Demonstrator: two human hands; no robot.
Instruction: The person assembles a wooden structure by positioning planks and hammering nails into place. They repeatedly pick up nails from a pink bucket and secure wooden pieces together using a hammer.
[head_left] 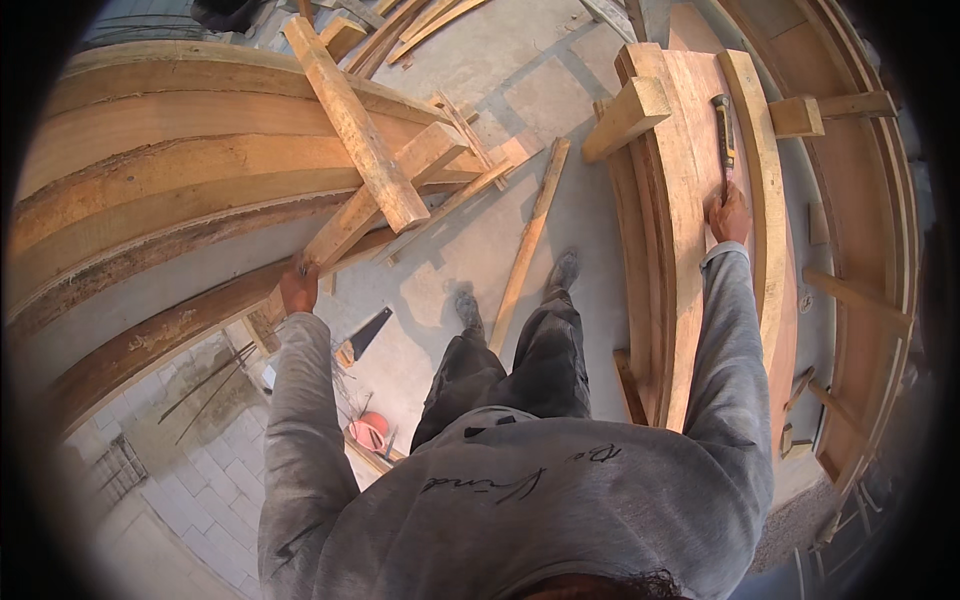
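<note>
At the left, my left hand (pixel 298 288) is closed around the lower part of a squared timber brace (pixel 345 228), which slants up and away from me. A second timber (pixel 355 125) lies across the brace and over the large wooden formwork panel (pixel 200 150). On the right, my right hand (pixel 730 216) is closed on one end of a hand tool with a black-and-yellow grip (pixel 725 140). The tool lies along a plywood board (pixel 703 130) framed by timbers, its grip pointing away from me. My fingers hide its near end, so its kind is unclear.
A loose wooden strip (pixel 530 245) lies on the concrete floor by my feet. A handsaw (pixel 365 337) and an orange-red round container (pixel 370 430) are at the lower left. Short timber blocks (pixel 628 118) stick out from the right panel. More curved formwork (pixel 860 200) stands at the far right.
</note>
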